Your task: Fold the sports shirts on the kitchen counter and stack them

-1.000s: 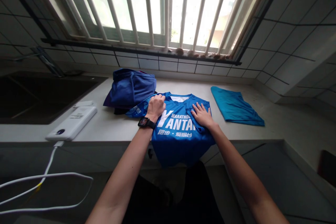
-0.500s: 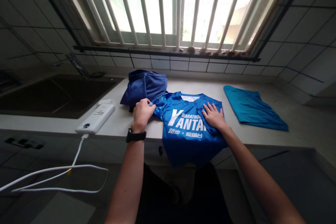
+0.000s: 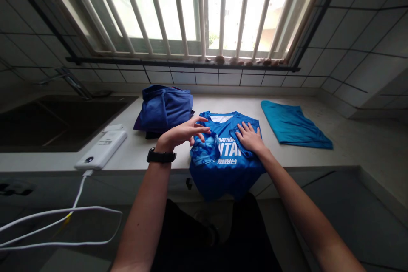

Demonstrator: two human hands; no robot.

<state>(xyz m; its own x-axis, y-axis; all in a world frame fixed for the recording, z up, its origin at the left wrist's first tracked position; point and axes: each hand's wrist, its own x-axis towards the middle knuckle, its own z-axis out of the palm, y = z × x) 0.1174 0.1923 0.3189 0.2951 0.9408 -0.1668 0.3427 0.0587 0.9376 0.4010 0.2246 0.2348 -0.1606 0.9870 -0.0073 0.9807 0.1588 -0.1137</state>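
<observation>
A blue T-shirt (image 3: 219, 178) with white lettering lies on the counter, its lower part hanging over the front edge. Both of its sleeves are turned in over the chest, the left one covering part of the print. Above that left sleeve is my left hand (image 3: 185, 131), fingers apart and holding nothing; whether a fingertip touches the cloth I cannot tell. My right hand (image 3: 250, 138) rests flat on the folded right sleeve, fingers spread. A black watch band (image 3: 161, 155) is on my left wrist.
A pile of folded dark blue clothes (image 3: 167, 108) sits at the back left, and a folded teal garment (image 3: 295, 124) lies right of the shirt. A white power bank (image 3: 103, 148) with a cable (image 3: 79, 193) stands beside the sink (image 3: 63, 123). The counter's front edge (image 3: 318, 165) runs below.
My left hand has carried the left sleeve inward over the chest and let it go, its fingers now spread. The right hand stays on the right sleeve. The camera has turned slightly right.
</observation>
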